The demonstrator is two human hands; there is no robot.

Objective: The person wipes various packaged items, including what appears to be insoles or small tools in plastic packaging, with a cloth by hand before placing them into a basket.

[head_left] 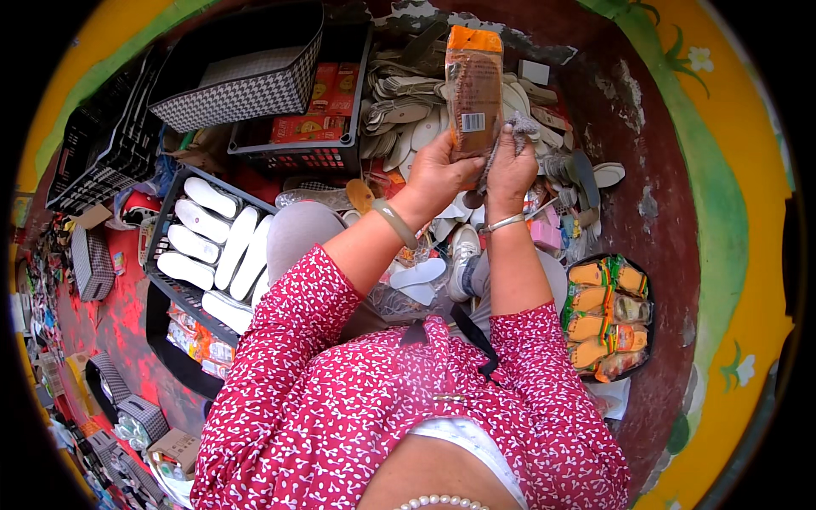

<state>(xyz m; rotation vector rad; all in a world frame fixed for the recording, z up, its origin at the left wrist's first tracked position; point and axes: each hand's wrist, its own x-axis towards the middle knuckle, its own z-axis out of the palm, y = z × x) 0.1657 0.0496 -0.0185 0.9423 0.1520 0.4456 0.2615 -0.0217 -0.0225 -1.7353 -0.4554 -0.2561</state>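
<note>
Upright in front of me is a clear plastic package (474,89) with an orange top band and a barcode label; something brown and flat, like an insole, shows inside. My left hand (444,172) is closed on its lower left edge. A crumpled grey cloth (522,127) is bunched in the closed fingers of my right hand (512,168), beside the package's lower right corner. Beyond both hands lies a heap of loose pale insoles (408,110). White insoles (418,272) rest between my legs, near a white shoe (464,259).
At left, a black basket (274,204) holds several white insoles. Behind it stand a houndstooth bin (255,89) and a black crate (340,157) with red boxes. On my right, a black tray (651,310) holds packaged orange insoles. A dark red wall (654,144) curves round the right side.
</note>
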